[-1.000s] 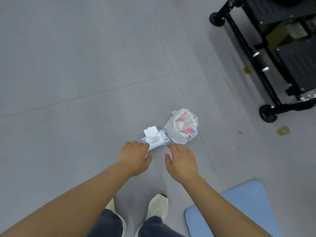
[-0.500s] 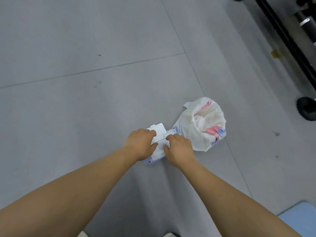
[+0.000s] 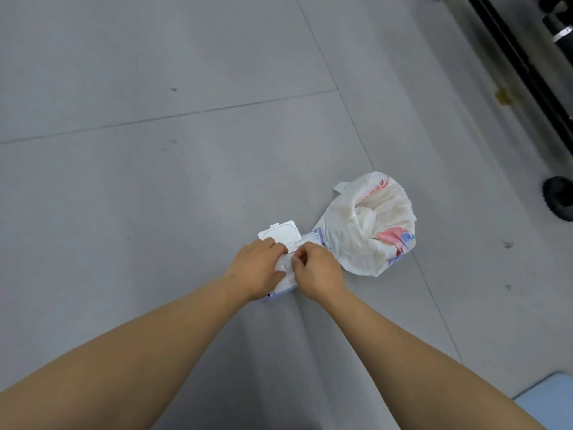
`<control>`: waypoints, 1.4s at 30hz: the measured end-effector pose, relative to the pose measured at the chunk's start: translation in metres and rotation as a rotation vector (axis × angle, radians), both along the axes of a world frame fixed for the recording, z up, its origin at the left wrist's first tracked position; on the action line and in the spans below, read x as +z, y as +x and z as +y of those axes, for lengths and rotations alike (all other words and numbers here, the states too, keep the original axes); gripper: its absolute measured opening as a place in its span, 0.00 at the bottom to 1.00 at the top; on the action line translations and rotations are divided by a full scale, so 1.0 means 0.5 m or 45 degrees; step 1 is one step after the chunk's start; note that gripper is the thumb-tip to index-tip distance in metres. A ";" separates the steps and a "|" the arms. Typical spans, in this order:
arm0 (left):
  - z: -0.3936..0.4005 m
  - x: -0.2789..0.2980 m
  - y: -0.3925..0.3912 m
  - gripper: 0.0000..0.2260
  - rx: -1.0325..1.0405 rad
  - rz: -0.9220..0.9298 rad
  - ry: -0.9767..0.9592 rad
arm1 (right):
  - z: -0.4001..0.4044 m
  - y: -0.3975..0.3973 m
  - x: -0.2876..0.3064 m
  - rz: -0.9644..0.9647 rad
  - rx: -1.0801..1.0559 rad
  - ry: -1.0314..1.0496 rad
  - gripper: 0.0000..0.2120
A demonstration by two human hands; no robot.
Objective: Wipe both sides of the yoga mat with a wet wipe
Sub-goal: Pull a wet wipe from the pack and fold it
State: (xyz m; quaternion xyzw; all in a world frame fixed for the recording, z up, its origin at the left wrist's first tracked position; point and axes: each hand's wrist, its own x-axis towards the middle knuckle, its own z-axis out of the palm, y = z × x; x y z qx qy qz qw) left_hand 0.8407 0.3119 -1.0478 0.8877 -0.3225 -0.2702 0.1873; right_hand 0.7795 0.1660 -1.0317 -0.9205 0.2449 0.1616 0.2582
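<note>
My left hand (image 3: pixel 259 268) rests on the wet wipe pack (image 3: pixel 286 274) on the grey floor (image 3: pixel 155 181), fingers curled over its top and holding it down. The pack's white flip lid (image 3: pixel 280 236) stands open just past my knuckles. My right hand (image 3: pixel 316 270) is at the pack's opening with fingertips bent inward, a pinching grip on what looks like the edge of a wet wipe (image 3: pixel 294 259), though my fingers hide most of it. Just beside the pack, touching its far end, lies a white plastic bag (image 3: pixel 369 234) with crumpled white wipes inside. The blue yoga mat (image 3: pixel 548 405) shows only as a corner at the lower right edge of the floor, well apart from both hands. A black wheeled cart (image 3: pixel 527 66) stands along the right edge.
</note>
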 end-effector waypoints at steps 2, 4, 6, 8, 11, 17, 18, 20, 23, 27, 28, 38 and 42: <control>0.011 -0.005 0.004 0.18 0.038 0.052 -0.058 | -0.002 0.000 0.008 0.011 -0.080 0.193 0.03; 0.022 -0.007 0.006 0.17 0.045 0.091 -0.111 | -0.002 -0.005 0.012 -0.013 -0.090 0.327 0.02; 0.030 -0.005 0.008 0.15 0.005 0.101 -0.159 | 0.004 -0.013 0.009 -0.016 -0.050 0.417 0.01; 0.036 -0.006 0.012 0.11 -0.051 0.100 -0.197 | 0.011 -0.022 0.000 -0.011 -0.016 0.473 0.03; 0.044 -0.013 0.021 0.08 -0.086 0.110 -0.219 | 0.013 -0.026 -0.002 0.000 -0.008 0.524 0.07; 0.045 -0.030 0.015 0.09 -0.021 0.058 -0.284 | 0.001 -0.028 0.015 0.085 0.001 0.596 0.21; 0.044 -0.031 0.013 0.07 -0.009 0.038 -0.287 | -0.001 -0.029 0.017 0.094 0.005 0.598 0.22; 0.042 -0.037 0.005 0.05 0.032 -0.015 -0.298 | -0.004 -0.032 0.023 0.094 0.001 0.618 0.22; 0.048 -0.046 -0.006 0.06 0.161 -0.050 -0.322 | -0.017 -0.037 0.030 0.044 -0.022 0.582 0.18; 0.063 -0.049 -0.002 0.07 0.110 -0.103 -0.276 | -0.048 -0.030 0.030 -0.085 -0.074 0.367 0.10; 0.065 -0.047 0.002 0.07 0.070 -0.162 -0.273 | -0.055 -0.027 0.029 -0.093 -0.031 0.278 0.09; 0.073 -0.060 0.031 0.09 -0.347 -0.414 -0.315 | -0.043 -0.029 -0.010 -0.260 0.470 -0.281 0.07; 0.068 -0.069 0.027 0.03 -0.338 -0.456 -0.392 | -0.031 -0.023 -0.025 -0.322 0.679 -0.418 0.06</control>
